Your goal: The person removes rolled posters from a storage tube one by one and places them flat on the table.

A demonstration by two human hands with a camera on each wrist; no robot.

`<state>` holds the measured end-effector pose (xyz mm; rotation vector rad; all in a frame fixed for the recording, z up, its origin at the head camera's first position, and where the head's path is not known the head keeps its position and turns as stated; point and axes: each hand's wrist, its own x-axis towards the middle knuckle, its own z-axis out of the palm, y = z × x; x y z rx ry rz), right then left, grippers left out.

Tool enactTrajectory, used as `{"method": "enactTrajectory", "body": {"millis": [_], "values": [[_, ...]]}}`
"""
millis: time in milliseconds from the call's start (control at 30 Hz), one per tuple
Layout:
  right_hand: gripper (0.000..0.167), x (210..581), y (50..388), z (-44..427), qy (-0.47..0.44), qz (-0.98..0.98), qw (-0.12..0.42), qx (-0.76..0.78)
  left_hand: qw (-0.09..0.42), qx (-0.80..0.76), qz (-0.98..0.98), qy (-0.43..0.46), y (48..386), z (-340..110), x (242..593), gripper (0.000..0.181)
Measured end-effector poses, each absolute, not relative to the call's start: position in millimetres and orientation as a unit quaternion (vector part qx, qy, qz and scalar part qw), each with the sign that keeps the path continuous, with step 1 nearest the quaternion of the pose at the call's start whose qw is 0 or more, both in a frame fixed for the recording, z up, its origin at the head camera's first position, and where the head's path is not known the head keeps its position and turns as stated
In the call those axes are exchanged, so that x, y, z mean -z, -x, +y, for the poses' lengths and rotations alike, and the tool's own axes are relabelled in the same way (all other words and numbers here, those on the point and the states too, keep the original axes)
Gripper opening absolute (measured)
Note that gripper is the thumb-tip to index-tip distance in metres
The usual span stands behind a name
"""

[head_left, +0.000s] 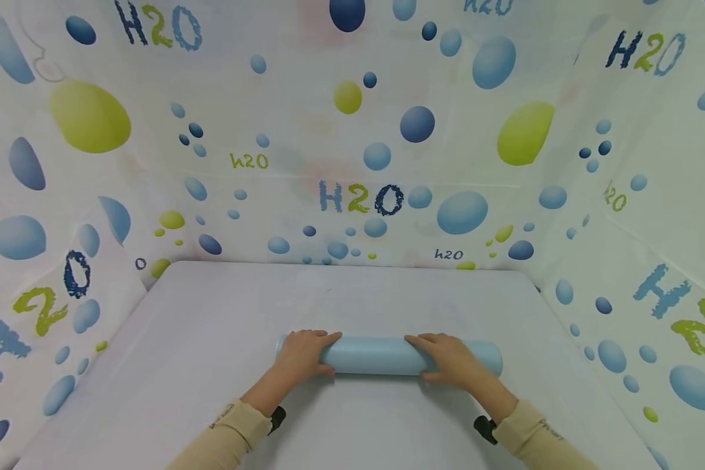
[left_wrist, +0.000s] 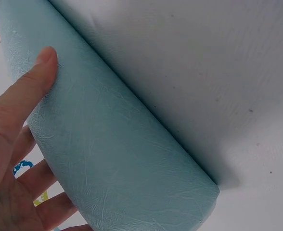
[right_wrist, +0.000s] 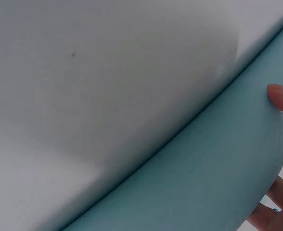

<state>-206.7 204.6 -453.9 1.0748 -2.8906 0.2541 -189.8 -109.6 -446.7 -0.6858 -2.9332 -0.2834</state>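
Note:
A light blue roll (head_left: pixel 376 356) of smooth, leather-like sheet lies crosswise on the white table. Over its left part, my left hand (head_left: pixel 301 356) holds it, fingers across the top and far side, thumb on the near side. In the same way my right hand (head_left: pixel 450 360) grips the right part. The left wrist view shows the left thumb (left_wrist: pixel 40 74) against the finely creased surface of the roll (left_wrist: pixel 117 149), with the fingers round the other side. In the right wrist view the right thumb (right_wrist: pixel 282 98) touches the roll (right_wrist: pixel 194 168); that hand is partly cut off.
The white tabletop (head_left: pixel 247 294) extends around the roll. Hanging sheets (head_left: pixel 305 111) printed with blue and green drops and H2O lettering stand behind and at both sides. Dark bands sit at both wrists, below beige sleeves (head_left: pixel 223 434).

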Motion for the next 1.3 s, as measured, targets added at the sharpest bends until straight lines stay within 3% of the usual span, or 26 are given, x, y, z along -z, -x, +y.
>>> {"method": "enactTrajectory", "body": {"millis": [1300], "values": [[0.076, 458.5, 208.6, 143.9, -0.371, -0.927, 0.020, -0.052, 0.053, 0.081, -0.971, 0.219, 189.7, -108.9, 449.1, 0.068]]}}
